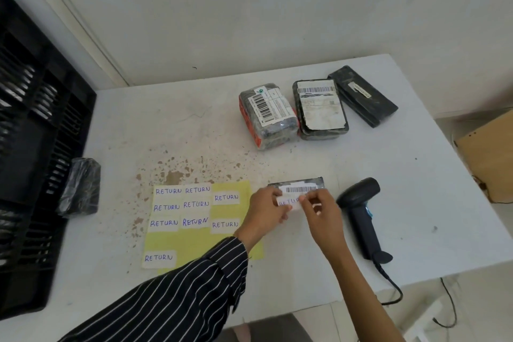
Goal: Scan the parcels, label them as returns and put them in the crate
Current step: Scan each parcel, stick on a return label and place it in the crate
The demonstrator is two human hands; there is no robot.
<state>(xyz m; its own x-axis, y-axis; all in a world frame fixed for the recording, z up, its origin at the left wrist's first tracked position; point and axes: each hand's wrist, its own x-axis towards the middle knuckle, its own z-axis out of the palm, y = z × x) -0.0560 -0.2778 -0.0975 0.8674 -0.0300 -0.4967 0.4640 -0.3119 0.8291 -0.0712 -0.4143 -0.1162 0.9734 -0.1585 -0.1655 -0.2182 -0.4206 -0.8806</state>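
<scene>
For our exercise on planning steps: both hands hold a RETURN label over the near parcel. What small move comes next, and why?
Probably press the RETURN label flat onto the near parcel, just below its barcode. The left hand and right hand pinch its ends right over that parcel, so it seems not yet stuck down; the scanner lies aside.

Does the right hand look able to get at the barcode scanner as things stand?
Probably yes: the scanner lies just beside the right hand with nothing between. But that hand pinches a RETURN label, which it must release first.
</scene>
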